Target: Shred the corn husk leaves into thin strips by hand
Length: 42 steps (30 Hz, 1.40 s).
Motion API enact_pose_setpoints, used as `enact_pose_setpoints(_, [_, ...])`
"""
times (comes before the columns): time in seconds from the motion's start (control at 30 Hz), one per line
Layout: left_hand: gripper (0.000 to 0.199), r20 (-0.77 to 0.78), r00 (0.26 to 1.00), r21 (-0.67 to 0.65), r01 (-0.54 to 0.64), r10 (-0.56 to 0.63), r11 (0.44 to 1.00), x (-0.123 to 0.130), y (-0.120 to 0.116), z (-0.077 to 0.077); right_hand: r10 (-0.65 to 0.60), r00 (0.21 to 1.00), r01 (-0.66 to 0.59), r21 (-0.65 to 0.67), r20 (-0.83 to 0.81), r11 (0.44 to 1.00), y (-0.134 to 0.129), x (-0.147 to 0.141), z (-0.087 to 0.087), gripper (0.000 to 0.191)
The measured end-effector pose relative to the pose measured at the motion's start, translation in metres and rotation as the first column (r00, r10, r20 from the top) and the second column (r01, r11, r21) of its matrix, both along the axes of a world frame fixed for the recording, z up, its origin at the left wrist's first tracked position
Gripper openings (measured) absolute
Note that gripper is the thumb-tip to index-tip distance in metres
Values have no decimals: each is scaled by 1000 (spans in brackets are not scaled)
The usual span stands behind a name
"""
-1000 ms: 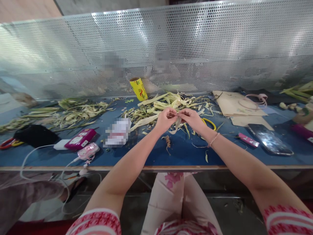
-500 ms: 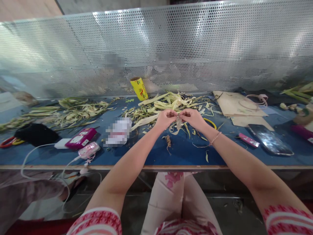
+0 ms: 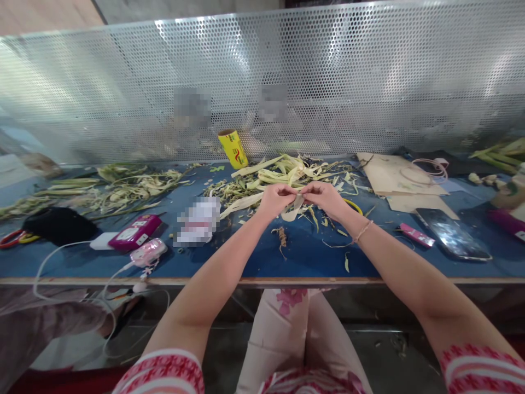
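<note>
My left hand (image 3: pixel 276 199) and my right hand (image 3: pixel 322 198) meet at the fingertips over the blue table. Both pinch a pale, thin strip of husk (image 3: pixel 293 210), which hangs down between them in a curve. Just behind my hands spreads a heap of pale green and yellowish husks (image 3: pixel 283 173). A small brown dried piece (image 3: pixel 283 237) lies on the table in front of my left hand.
A yellow tube (image 3: pixel 233 149) stands by the perforated metal screen (image 3: pixel 328 82). On the left are more husks (image 3: pixel 139 189), a black pouch (image 3: pixel 60 225) and a magenta box (image 3: pixel 135 232). Brown paper (image 3: pixel 400 174) and a phone (image 3: pixel 453 234) lie right. Behind the screen, people are faintly visible.
The hanging strip has shifted a little and shows a wider face below my fingers. My hands have hardly moved.
</note>
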<state>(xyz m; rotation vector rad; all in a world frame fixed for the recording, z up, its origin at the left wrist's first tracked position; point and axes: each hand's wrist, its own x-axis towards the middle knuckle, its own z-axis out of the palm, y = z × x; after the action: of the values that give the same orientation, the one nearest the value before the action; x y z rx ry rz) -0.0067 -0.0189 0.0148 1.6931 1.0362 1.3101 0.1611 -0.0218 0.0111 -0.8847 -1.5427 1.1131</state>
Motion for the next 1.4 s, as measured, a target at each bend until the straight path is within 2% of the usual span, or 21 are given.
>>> enact_pose_setpoints(0.2, [12, 54, 996, 14, 74, -74, 997, 2, -1, 1, -57, 994, 53, 42, 98, 998, -2, 0, 4, 7])
enact_pose_setpoints(0.4, [12, 37, 996, -29, 85, -84, 996, 1, -2, 2, -9, 989, 2, 44, 149, 999, -1, 1, 6, 3])
enact_pose_setpoints(0.63, [14, 100, 991, -54, 97, -91, 994, 2, 1, -1, -1, 981, -20, 106, 195, 994, 1, 3, 4, 5])
enact_pose_setpoints(0.87, [13, 103, 992, -58, 79, -73, 995, 0, 0, -3, 2, 987, -24, 134, 164, 991, 1, 3, 3, 6])
enact_pose_setpoints(1.13, [14, 252, 965, -179, 115, -67, 977, 3, -4, 3, 26, 994, -34, 76, 105, 997, 2, 4, 2, 12])
enact_pose_setpoints(1.27, [15, 244, 964, -148, 141, -102, 979, 1, 0, 0, 7, 995, -14, 72, 102, 997, 1, 3, 3, 11])
enact_pose_setpoints(1.4, [15, 156, 981, -50, 122, -113, 991, 1, 2, -2, -14, 990, 2, 84, 138, 996, 0, 3, 6, 11])
